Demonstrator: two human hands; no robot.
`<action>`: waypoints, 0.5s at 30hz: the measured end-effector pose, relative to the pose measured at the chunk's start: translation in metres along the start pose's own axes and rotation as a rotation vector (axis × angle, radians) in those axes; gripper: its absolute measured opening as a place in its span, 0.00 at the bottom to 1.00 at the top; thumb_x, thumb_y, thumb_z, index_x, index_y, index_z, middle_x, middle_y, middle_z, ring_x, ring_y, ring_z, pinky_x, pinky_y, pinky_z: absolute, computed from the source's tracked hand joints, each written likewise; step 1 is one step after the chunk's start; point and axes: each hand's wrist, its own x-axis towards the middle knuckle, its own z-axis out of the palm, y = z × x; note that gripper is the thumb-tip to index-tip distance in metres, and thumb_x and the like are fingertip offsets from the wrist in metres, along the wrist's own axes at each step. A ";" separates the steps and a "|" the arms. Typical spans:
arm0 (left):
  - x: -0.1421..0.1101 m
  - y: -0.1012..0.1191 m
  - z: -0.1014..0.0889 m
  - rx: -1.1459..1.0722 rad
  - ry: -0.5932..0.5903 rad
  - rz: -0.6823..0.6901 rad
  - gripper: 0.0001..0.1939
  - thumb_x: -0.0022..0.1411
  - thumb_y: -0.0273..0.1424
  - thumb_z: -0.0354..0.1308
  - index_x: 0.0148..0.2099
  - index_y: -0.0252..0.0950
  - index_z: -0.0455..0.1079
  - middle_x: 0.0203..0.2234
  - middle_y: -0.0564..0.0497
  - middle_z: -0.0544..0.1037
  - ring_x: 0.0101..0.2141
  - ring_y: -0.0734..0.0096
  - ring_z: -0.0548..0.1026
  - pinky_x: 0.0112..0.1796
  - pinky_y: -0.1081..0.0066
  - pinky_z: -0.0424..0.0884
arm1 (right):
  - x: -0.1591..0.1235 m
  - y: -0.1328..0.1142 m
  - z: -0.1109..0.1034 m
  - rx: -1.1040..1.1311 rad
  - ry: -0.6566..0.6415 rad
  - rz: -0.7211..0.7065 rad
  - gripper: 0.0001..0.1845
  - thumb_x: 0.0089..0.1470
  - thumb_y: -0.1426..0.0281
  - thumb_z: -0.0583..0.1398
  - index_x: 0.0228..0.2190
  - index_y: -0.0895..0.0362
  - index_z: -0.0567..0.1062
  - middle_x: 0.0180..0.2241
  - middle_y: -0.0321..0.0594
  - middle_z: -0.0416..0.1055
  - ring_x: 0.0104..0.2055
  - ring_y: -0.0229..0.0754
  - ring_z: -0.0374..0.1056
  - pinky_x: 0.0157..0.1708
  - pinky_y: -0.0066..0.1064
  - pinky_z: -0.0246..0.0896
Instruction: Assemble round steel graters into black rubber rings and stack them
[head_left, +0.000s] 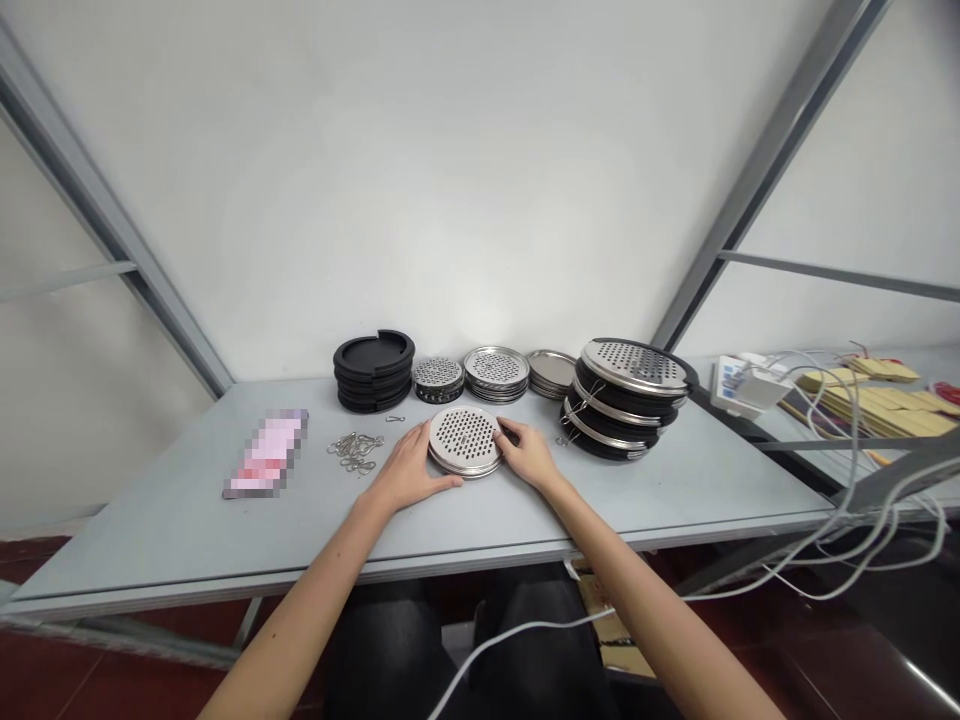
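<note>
A round, perforated metal disc (pixel 465 438) lies flat on the grey table in front of me, with one or more metal rims showing beneath it. My left hand (pixel 414 472) curves around its left edge, the thumb stretched along the front. At the right edge my right hand (pixel 527 454) grips the rim, fingertips reaching onto the top face. Behind it stand a low pile of small perforated discs (pixel 438 374), a pile of perforated metal plates (pixel 496 370) and a pile of solid metal plates (pixel 551 370). Loose metal clips (pixel 355 450) lie left of my left hand.
A stack of black rings (pixel 373 372) stands back left. Tall stacked black-and-metal round assemblies (pixel 622 395) with wire clips stand right of my right hand. A phone (pixel 266 455) lies at left. A power strip (pixel 739 388), white cables (pixel 855 470) and yellow pieces (pixel 892 410) are beyond the right frame post.
</note>
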 end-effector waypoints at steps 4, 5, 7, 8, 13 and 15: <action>0.000 0.003 -0.001 -0.019 0.021 0.000 0.47 0.50 0.47 0.68 0.66 0.40 0.53 0.59 0.41 0.64 0.60 0.48 0.61 0.58 0.52 0.58 | 0.000 -0.001 0.000 -0.005 0.002 -0.042 0.18 0.59 0.66 0.54 0.46 0.57 0.77 0.46 0.44 0.77 0.47 0.49 0.73 0.49 0.37 0.64; 0.000 0.003 -0.001 -0.016 0.022 0.003 0.46 0.50 0.47 0.68 0.66 0.40 0.53 0.59 0.41 0.65 0.60 0.49 0.61 0.58 0.52 0.58 | 0.000 -0.001 0.000 -0.003 0.002 -0.047 0.17 0.59 0.66 0.54 0.46 0.57 0.77 0.46 0.44 0.77 0.47 0.48 0.73 0.49 0.37 0.64; 0.000 0.004 -0.002 0.005 0.014 0.007 0.44 0.51 0.47 0.67 0.65 0.39 0.54 0.58 0.41 0.66 0.59 0.49 0.62 0.58 0.53 0.58 | -0.001 -0.002 -0.001 -0.003 0.003 -0.050 0.17 0.59 0.66 0.54 0.45 0.56 0.77 0.45 0.44 0.78 0.46 0.48 0.73 0.48 0.37 0.65; 0.000 0.004 -0.002 0.018 0.008 0.007 0.44 0.51 0.47 0.67 0.64 0.39 0.55 0.57 0.41 0.66 0.59 0.49 0.62 0.58 0.53 0.59 | -0.001 -0.003 -0.001 -0.004 0.005 -0.049 0.17 0.59 0.66 0.54 0.45 0.56 0.77 0.45 0.44 0.78 0.45 0.48 0.73 0.48 0.37 0.65; -0.001 -0.003 0.002 0.072 -0.009 -0.018 0.45 0.52 0.49 0.66 0.66 0.38 0.53 0.59 0.39 0.63 0.61 0.47 0.59 0.59 0.51 0.57 | 0.000 -0.003 -0.001 -0.021 0.031 -0.008 0.17 0.58 0.67 0.55 0.46 0.58 0.77 0.45 0.45 0.78 0.46 0.49 0.73 0.49 0.38 0.65; -0.002 -0.008 0.005 0.106 -0.030 -0.065 0.49 0.51 0.52 0.65 0.67 0.36 0.51 0.63 0.36 0.58 0.64 0.45 0.54 0.60 0.50 0.54 | 0.000 -0.002 0.000 0.007 0.047 0.013 0.18 0.58 0.67 0.54 0.46 0.57 0.77 0.46 0.45 0.77 0.48 0.49 0.73 0.51 0.39 0.65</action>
